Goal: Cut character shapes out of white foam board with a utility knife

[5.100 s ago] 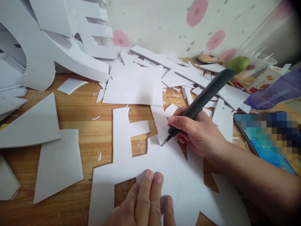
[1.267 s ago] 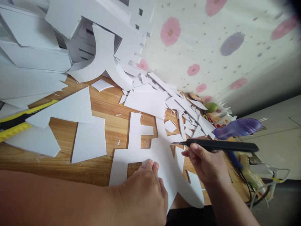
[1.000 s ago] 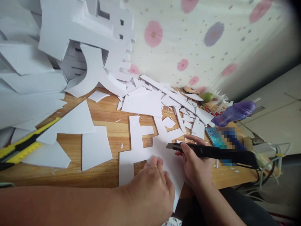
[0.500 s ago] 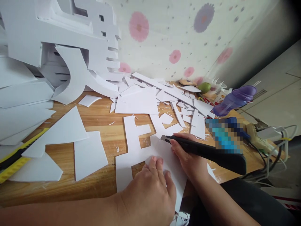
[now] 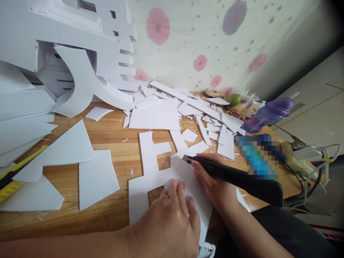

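Note:
My right hand [image 5: 215,179] is wrapped round a black utility knife [image 5: 236,179], thumb along its near side. The knife's short blade touches a white foam board piece [image 5: 139,193] with rectangular notches cut out of its edges. A thin line runs from the blade tip toward my left hand. My left hand [image 5: 172,218] lies on the same board with its fingers stretched out, pressing it to the table. Beyond the blade, a small pointed offcut [image 5: 189,135] lies beside the board's far arms. The board's near edge is partly hidden by my left hand.
A white foam model building [image 5: 75,46] stands at the back left. Several offcuts [image 5: 154,114] and strips cover the wooden table [image 5: 107,138]. At left, a yellow-and-black tool [image 5: 10,186] lies partly under foam. A purple cup [image 5: 268,113], a power strip [image 5: 291,161] and cables are at right.
The knife blade has shifted very slightly left and toward me along the board. My left hand keeps its place on the board. The view has turned slightly, moving the left side outward.

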{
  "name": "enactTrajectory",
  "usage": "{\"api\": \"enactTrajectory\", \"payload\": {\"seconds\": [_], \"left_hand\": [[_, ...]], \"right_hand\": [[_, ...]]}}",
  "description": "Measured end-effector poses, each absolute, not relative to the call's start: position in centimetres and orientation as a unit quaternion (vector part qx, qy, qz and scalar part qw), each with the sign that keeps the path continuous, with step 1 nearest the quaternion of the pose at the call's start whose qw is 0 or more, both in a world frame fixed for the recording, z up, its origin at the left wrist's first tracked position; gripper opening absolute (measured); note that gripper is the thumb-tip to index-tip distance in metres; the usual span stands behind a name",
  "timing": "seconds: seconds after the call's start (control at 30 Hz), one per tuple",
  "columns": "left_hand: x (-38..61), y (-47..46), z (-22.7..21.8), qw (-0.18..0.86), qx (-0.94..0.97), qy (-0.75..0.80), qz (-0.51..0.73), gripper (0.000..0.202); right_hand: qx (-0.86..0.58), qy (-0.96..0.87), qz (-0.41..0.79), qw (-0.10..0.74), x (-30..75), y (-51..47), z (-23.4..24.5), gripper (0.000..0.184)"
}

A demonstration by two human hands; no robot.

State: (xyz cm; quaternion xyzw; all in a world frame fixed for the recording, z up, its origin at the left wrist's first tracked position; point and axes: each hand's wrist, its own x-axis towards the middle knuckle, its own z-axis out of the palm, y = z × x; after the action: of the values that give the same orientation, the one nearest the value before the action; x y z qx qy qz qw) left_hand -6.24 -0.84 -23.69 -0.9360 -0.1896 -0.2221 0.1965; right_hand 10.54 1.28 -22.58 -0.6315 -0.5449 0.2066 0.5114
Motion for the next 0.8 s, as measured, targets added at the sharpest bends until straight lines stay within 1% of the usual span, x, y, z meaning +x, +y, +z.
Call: {"api": "enactTrajectory", "payload": {"seconds": [0.27, 0.4, 0.5, 0.63, 0.8], "left_hand": [[-6.19, -1.19, -24.14, 0.178, -0.939, -0.197, -0.221, 0.034], [-6.14, -1.21, -24.13, 0.17, -0.945, -0.193, -0.201, 0.037], [-6.08, -1.33, -23.99, 0.149, -0.95, -0.202, -0.186, 0.036], [-6.17, -1.66, -23.92, 0.119, -0.952, -0.232, -0.164, 0.033], [-6.33, -1.69, -23.63, 0.097, -0.958, -0.223, -0.151, 0.044]], "right_hand": [[-0.653, -0.591, 0.101, 0.462, 10.43, 1.3, -22.38, 0.018], [-0.635, -0.634, 0.055, 0.438, 10.51, 1.39, -21.96, 0.013], [-0.636, -0.637, 0.046, 0.432, 10.44, 1.41, -21.98, 0.011], [-0.64, -0.621, 0.05, 0.449, 10.24, 1.16, -22.48, 0.011], [-0.641, -0.626, 0.059, 0.441, 10.5, 0.42, -22.59, 0.01]]}}
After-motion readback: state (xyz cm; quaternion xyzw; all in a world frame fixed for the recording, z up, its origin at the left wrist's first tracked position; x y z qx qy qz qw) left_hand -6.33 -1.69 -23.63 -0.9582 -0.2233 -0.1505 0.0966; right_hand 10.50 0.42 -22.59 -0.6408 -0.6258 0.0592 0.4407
